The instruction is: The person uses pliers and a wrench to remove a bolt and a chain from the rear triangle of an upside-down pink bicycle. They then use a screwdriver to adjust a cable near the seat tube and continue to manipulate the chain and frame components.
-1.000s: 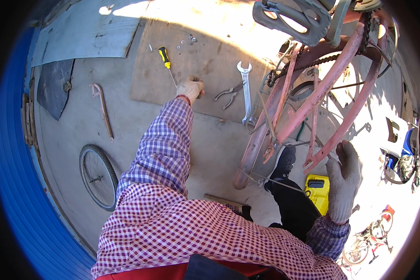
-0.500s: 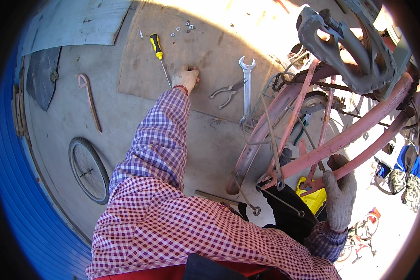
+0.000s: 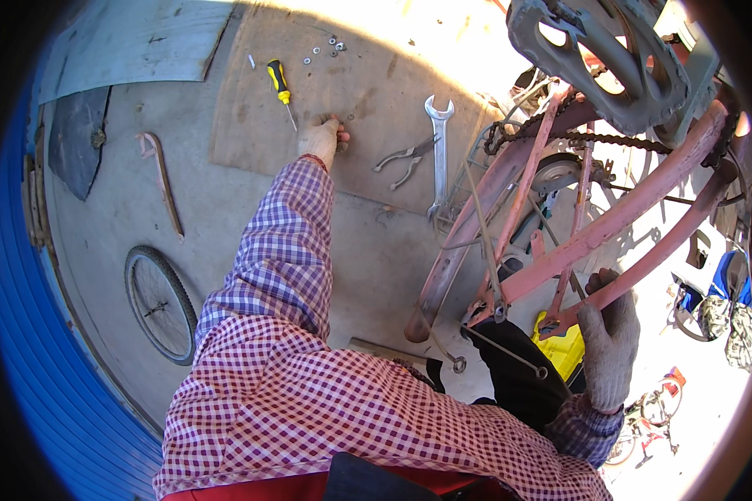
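My left hand (image 3: 321,140), in a pale knitted glove with bare fingertips, is low over the brown board with its fingers curled together. Whatever may be inside them is hidden. Just past the fingertips a small ring-shaped piece (image 3: 349,117) shows on the board. By the wrist, the tip of a yellow-and-black screwdriver (image 3: 280,83) points at the glove. My right hand (image 3: 610,342), gloved alike, is wrapped round a lower tube of the pink bicycle frame (image 3: 572,275). The frame is tilted, with its dark pedal (image 3: 602,63) and chain (image 3: 618,142) uppermost.
Pliers (image 3: 408,160) and a large open-ended wrench (image 3: 439,159) lie between my left hand and the frame. Several small nuts and washers (image 3: 336,46) sit farther up the board (image 3: 251,108). A loose wheel (image 3: 159,305) lies left; a yellow object (image 3: 566,355) is beneath the frame.
My left hand has drawn slightly left, its fingertips now showing more, and the small ring has come into sight. The pedal and upper frame have shifted up and left. My right hand keeps its hold.
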